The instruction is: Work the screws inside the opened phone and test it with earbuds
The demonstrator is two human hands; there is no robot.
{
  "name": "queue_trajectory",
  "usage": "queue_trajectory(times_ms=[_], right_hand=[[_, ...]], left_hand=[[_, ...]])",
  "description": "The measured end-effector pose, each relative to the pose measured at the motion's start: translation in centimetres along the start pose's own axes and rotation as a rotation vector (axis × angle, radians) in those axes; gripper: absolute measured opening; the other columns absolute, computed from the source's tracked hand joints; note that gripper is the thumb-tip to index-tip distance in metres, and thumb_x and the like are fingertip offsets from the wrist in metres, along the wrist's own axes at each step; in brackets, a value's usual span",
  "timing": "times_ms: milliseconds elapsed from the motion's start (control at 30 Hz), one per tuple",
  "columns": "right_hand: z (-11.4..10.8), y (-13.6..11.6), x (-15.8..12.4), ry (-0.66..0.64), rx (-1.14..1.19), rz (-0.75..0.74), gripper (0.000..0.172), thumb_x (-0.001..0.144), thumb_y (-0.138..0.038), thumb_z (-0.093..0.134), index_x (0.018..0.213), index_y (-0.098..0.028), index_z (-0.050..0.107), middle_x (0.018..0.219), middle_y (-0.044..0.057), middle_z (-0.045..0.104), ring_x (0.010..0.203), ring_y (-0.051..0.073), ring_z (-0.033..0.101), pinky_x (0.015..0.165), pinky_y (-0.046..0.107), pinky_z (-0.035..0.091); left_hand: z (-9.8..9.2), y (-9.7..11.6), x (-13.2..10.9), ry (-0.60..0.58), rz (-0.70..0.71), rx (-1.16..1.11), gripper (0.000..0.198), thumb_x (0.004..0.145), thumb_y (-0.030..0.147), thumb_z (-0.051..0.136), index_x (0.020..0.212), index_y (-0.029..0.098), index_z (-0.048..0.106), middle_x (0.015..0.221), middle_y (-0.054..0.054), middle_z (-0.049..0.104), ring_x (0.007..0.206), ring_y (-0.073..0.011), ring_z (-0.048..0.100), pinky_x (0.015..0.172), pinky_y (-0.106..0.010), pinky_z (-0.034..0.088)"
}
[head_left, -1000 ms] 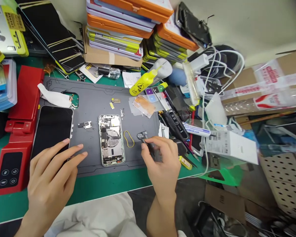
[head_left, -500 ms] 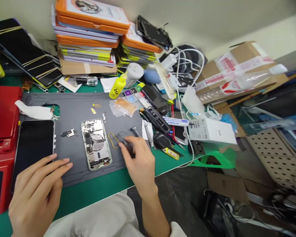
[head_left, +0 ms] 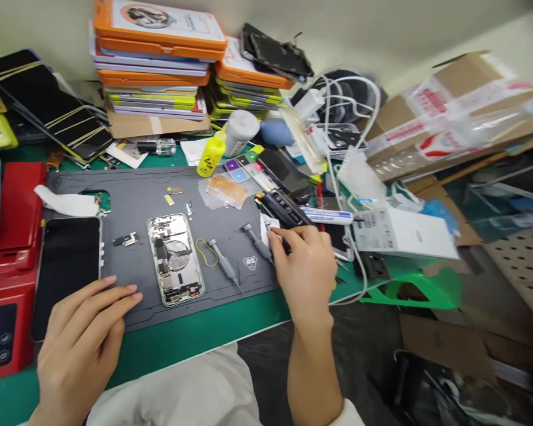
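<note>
My left hand [head_left: 86,337] rests with fingers spread near the lower right corner of a dark phone screen [head_left: 68,266], holding nothing. An opened phone body [head_left: 175,260] lies on the grey mat [head_left: 137,231], beside a yellow rubber band [head_left: 206,253]. One grey screwdriver [head_left: 224,263] lies right of the band, and a second screwdriver [head_left: 255,239] lies further right. Over a white paper [head_left: 269,223] at the mat's right edge, my right hand [head_left: 304,269] has its thumb and forefinger closed at the top of another grey screwdriver [head_left: 269,225], mostly hidden.
A red device [head_left: 13,260] stands at the left. Boxes [head_left: 155,47] are stacked behind. A yellow bottle [head_left: 211,155], black tool [head_left: 282,207], marker [head_left: 328,216], white cables [head_left: 368,130] and a white box [head_left: 408,234] crowd the right side.
My right hand has moved right, from the first screwdriver to the white paper, uncovering the screwdriver beside the rubber band. My left hand keeps its place beside the dark screen. The view has shifted slightly.
</note>
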State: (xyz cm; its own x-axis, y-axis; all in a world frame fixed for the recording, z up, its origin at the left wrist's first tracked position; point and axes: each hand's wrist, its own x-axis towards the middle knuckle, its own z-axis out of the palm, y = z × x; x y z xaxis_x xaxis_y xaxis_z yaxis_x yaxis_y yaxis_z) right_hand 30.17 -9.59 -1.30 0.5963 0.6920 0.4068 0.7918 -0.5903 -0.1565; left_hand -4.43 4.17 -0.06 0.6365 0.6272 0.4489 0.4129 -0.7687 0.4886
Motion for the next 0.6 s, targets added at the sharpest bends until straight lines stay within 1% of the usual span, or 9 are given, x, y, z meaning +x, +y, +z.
queue_trajectory(times_ms=[133,233,300,367,433,500,567,600], right_hand=[[-0.1,0.1,0.0,-0.032,0.025,0.010,0.035,0.107,-0.044,0.059,0.100,-0.019,0.082,0.102,0.012,0.069,0.092,0.026,0.052,0.079,0.040,0.035],[-0.2,0.2,0.3,-0.051,0.093,0.099,0.034,0.099,-0.049,0.061,0.093,-0.021,0.079,0.102,0.012,0.070,0.093,0.027,0.053,0.079,0.040,0.034],[-0.4,0.1,0.5,-0.049,0.186,0.179,0.032,0.091,-0.051,0.064,0.089,-0.021,0.076,0.096,0.010,0.069,0.089,0.026,0.053,0.080,0.040,0.035],[-0.9,-0.1,0.5,-0.025,0.258,0.230,0.029,0.087,-0.049,0.065,0.089,-0.021,0.072,0.084,0.006,0.066,0.081,0.023,0.053,0.077,0.038,0.037],[-1.3,-0.5,0.5,0.026,0.308,0.256,0.024,0.088,-0.044,0.062,0.096,-0.021,0.066,0.077,0.002,0.065,0.072,0.021,0.058,0.071,0.035,0.041],[-1.6,-0.9,0.6,0.113,0.385,0.282,0.020,0.089,-0.035,0.059,0.105,-0.022,0.059,0.075,0.000,0.068,0.066,0.020,0.064,0.065,0.033,0.046],[-1.5,-1.6,1.0,0.257,0.467,0.292,0.018,0.087,-0.031,0.056,0.103,-0.026,0.047,0.069,-0.005,0.064,0.060,0.021,0.067,0.056,0.033,0.046],[-1.4,-2.0,1.1,0.356,0.511,0.296,0.019,0.086,-0.031,0.055,0.100,-0.029,0.042,0.065,-0.006,0.059,0.056,0.022,0.065,0.050,0.033,0.043]], left_hand=[[-0.2,0.4,0.1,0.013,0.017,0.028,0.045,0.095,-0.007,0.067,0.122,0.028,0.077,0.119,0.000,0.083,0.128,-0.0236,0.072,0.111,-0.044,0.056],[-0.2,0.5,0.2,0.009,0.017,0.033,0.043,0.096,-0.008,0.065,0.120,0.025,0.076,0.118,-0.001,0.083,0.128,-0.0225,0.072,0.109,-0.042,0.056],[-0.1,0.5,0.4,-0.002,0.027,0.027,0.041,0.096,-0.007,0.065,0.120,0.024,0.075,0.117,-0.001,0.083,0.126,-0.0222,0.072,0.107,-0.040,0.056],[0.1,0.5,0.4,-0.009,0.046,0.035,0.039,0.097,-0.006,0.066,0.120,0.024,0.076,0.117,0.000,0.083,0.125,-0.0225,0.072,0.106,-0.040,0.056],[0.2,0.5,0.3,0.001,0.052,0.051,0.037,0.097,-0.005,0.068,0.120,0.023,0.076,0.117,-0.001,0.084,0.124,-0.0234,0.073,0.106,-0.041,0.056],[0.3,0.7,0.1,0.016,0.066,0.085,0.035,0.096,-0.004,0.070,0.120,0.020,0.077,0.117,-0.002,0.084,0.123,-0.0244,0.072,0.105,-0.041,0.055],[0.3,1.3,-0.1,0.020,0.081,0.131,0.032,0.097,-0.003,0.071,0.120,0.018,0.077,0.117,-0.003,0.084,0.121,-0.0251,0.072,0.103,-0.042,0.054],[0.3,1.6,-0.2,0.011,0.085,0.152,0.029,0.098,-0.002,0.071,0.119,0.017,0.077,0.117,-0.003,0.084,0.120,-0.0253,0.071,0.103,-0.042,0.053]])
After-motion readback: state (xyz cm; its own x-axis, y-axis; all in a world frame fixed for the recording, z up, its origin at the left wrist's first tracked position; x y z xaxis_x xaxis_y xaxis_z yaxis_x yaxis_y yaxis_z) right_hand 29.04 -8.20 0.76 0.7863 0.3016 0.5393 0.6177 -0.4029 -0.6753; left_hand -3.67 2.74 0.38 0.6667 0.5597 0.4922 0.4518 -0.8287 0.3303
